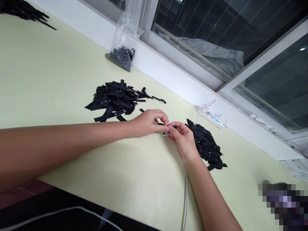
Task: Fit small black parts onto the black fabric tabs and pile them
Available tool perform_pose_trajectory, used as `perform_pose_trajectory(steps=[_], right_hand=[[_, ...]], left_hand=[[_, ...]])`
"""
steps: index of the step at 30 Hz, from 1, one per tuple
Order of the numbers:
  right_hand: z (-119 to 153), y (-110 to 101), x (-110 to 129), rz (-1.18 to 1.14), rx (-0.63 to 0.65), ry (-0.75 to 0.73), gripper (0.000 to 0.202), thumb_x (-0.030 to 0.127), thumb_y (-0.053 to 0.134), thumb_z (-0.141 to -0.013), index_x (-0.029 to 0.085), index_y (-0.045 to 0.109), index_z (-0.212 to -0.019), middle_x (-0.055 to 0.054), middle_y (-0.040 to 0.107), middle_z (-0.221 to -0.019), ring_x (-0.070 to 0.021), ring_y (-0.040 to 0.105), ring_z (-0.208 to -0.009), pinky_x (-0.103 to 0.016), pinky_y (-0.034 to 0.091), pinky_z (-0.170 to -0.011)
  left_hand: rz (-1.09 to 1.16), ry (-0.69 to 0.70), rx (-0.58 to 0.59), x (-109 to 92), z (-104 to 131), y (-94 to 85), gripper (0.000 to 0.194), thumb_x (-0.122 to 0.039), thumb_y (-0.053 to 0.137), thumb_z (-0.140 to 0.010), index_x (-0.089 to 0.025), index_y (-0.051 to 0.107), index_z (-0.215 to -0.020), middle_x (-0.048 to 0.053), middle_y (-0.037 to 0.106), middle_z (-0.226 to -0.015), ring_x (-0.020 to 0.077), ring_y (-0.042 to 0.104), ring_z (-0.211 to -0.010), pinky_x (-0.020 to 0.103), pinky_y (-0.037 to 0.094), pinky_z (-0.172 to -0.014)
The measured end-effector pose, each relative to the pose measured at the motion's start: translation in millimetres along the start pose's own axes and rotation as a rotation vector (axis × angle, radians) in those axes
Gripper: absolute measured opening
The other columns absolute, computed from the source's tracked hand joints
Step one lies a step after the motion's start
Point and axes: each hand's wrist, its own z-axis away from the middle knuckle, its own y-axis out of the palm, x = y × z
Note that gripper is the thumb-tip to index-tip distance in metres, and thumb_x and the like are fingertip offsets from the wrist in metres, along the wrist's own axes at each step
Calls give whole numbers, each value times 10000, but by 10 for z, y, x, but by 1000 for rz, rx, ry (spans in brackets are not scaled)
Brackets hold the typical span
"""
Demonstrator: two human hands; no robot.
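Observation:
Above the pale green table (115, 179), my left hand (150, 122) and my right hand (184, 138) meet with their fingertips together. Both are closed in a pinch on a short black fabric strip (175, 127), mostly hidden by the fingers. Just below the fingertips a small round black piece (164, 133) shows; I cannot tell whether it is attached to the strip. Left of my left hand lies a loose pile of black strips (115, 98), some with small white marks. Beside my right hand is a second pile of black strips (207, 144).
A clear plastic bag (120, 48) with black pieces stands against the white sill. A power strip (211, 118) with cables lies by the wall. A white cable (186, 195) runs beneath my right forearm. More black strips (24, 11) are at the far left.

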Motion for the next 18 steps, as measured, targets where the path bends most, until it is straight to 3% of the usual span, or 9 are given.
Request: perform_pose_trajectory(steps=[6,11,18], right_hand=[[-8,-19,-38,54,9,-60,327,453,791,-743,198,686,-919,-1,666,-710,-136,602,-644,-262,493,-605],[-5,-41,-51,100,25,-126,303,447,766,-793,196,692,-946,-20,687,-779,-146,626,-697,-263,503,-615],[11,-14,-43,81,66,-161,255,419,755,-824,205,695,-949,-25,696,-862,-136,619,-722,-258,506,-620]], left_hand=[[38,-96,9,9,5,19,148,-307,700,-821,-162,673,-837,43,696,-925,149,646,-843,269,512,-721],[13,-71,-31,17,-4,21,135,-279,696,-809,-161,633,-828,23,678,-869,139,631,-813,278,513,-750],[-72,-42,-43,23,0,13,99,-248,649,-835,-180,579,-853,-8,630,-785,122,571,-724,255,444,-660]])
